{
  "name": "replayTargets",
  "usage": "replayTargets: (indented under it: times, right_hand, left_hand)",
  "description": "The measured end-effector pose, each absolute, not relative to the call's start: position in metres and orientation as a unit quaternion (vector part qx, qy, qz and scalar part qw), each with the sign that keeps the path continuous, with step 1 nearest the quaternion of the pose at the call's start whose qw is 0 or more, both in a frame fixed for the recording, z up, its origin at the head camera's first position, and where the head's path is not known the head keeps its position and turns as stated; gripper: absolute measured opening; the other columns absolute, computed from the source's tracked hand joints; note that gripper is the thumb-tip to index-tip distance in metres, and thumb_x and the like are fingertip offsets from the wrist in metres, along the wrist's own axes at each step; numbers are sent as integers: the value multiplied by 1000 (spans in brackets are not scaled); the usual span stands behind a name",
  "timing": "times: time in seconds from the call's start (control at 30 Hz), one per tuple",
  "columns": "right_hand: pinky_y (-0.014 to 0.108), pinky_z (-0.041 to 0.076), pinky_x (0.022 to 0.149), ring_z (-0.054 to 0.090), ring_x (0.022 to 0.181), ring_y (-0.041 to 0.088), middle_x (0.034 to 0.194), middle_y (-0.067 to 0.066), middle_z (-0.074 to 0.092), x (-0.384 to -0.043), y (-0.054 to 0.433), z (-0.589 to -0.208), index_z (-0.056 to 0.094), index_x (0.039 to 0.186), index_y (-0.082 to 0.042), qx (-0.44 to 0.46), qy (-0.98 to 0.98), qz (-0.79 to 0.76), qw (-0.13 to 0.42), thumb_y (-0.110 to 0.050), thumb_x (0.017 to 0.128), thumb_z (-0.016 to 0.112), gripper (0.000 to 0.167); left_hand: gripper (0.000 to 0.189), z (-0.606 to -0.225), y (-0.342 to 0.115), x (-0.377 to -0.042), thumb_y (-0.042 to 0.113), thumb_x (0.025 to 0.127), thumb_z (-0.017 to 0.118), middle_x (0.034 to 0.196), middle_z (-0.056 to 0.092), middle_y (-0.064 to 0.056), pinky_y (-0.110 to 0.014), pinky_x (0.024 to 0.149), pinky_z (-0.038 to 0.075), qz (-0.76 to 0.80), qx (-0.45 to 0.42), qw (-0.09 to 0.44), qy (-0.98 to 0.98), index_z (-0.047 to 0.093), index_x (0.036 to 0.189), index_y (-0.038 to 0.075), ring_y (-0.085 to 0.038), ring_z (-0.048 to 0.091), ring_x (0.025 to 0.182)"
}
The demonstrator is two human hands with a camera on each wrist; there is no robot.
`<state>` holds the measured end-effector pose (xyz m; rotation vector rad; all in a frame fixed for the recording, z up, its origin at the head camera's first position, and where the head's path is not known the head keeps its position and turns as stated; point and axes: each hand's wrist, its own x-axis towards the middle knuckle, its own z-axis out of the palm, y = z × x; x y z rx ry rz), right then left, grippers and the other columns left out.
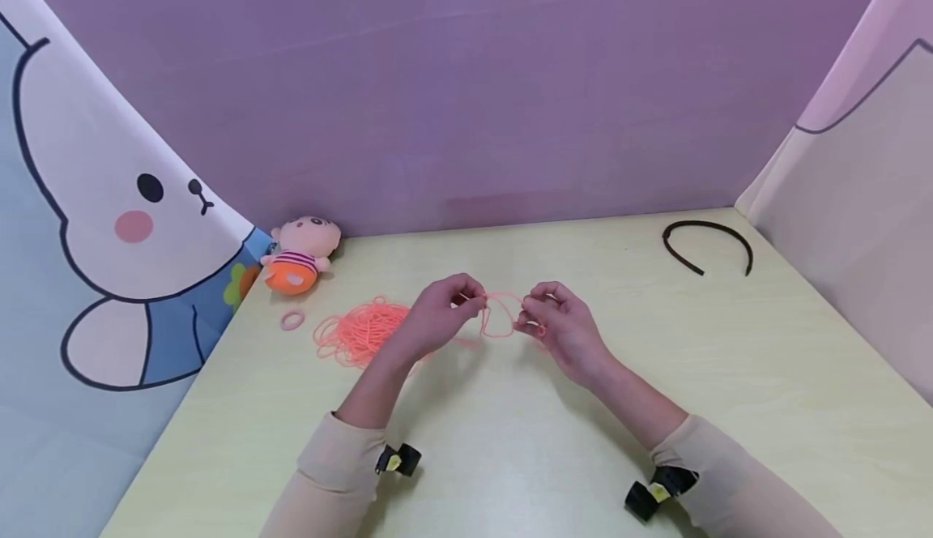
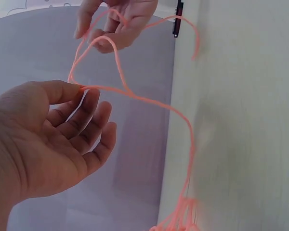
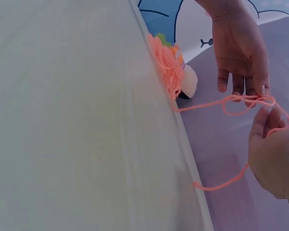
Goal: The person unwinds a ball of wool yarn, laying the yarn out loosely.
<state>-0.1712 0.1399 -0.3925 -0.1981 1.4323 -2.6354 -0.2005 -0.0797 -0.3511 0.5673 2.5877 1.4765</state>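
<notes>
Between the two hands a coral-pink cord (image 2: 154, 102) is bent into loops above the table. My left hand (image 1: 440, 315) pinches it between thumb and index finger, the other fingers loosely bent, as the left wrist view shows. To its right, my right hand (image 1: 568, 331) holds the far side of the loop in its fingertips. A short loose end (image 3: 226, 184) of the cord hangs from the right hand. From the left hand the cord runs down to a tangled cord pile (image 1: 364, 331) on the table, left of the hands.
On the pale table (image 1: 503, 457), a small pink ring (image 1: 292, 320) lies left of the pile. A plush doll (image 1: 299, 254) in orange sits at the back left corner. At the back right lies a black headband (image 1: 745, 246). A purple cloth (image 1: 466, 117) stands behind.
</notes>
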Motion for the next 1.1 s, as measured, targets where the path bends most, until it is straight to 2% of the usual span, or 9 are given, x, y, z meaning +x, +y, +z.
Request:
replayTargets:
  times: [0.17, 0.3, 0.43, 0.7, 0.9, 1.1]
  right_hand:
    - [30, 57, 82, 64, 75, 16, 91, 5, 63, -172, 139, -393, 53, 105, -5, -42, 474, -879, 46, 5, 96, 64, 17]
    - [29, 57, 81, 62, 73, 13, 87, 2, 64, -174, 139, -393, 53, 104, -6, -21, 477, -878, 21, 6, 98, 61, 15]
    - [28, 56, 79, 60, 72, 13, 85, 1, 62, -175, 140, -394, 54, 103, -7, 4, 485, -874, -11, 4, 99, 60, 13]
    - [27, 55, 78, 56, 70, 12, 85, 0, 54, -178, 141, -394, 52, 104, -7, 39, 487, -870, -59, 1, 101, 57, 10]
    - [26, 54, 77, 55, 70, 12, 87, 0, 53, -179, 140, -395, 51, 105, -7, 39, 489, -870, -56, 1, 102, 55, 9]
    - [26, 55, 77, 55, 70, 12, 84, 0, 54, -179, 141, -396, 52, 104, -7, 36, 494, -868, -41, 1, 102, 56, 10]
  left_hand:
    - [6, -352, -86, -205, 16, 100, 64, 98, 70, -12, -34, 71, 51, 504, 173, 40, 845, 67, 100, 11, -28, 65, 90]
    - [10, -349, -96, -209, 15, 100, 62, 101, 69, -16, -39, 76, 54, 524, 151, 33, 837, 67, 103, 6, -31, 65, 92]
    - [12, -343, -110, -213, 18, 102, 61, 105, 68, -18, -44, 81, 54, 531, 121, 30, 838, 66, 106, 7, -33, 64, 96]
    - [23, -328, -146, -221, 19, 104, 58, 110, 64, -16, -47, 87, 53, 536, 60, 18, 842, 62, 117, 1, -30, 63, 99]
    - [29, -317, -181, -222, 22, 106, 55, 115, 61, -16, -42, 89, 53, 516, 5, 12, 857, 59, 124, 0, -33, 61, 106]
    - [35, -309, -207, -218, 26, 107, 52, 122, 59, -18, -33, 83, 52, 489, -64, -2, 870, 56, 131, 0, -29, 60, 105]
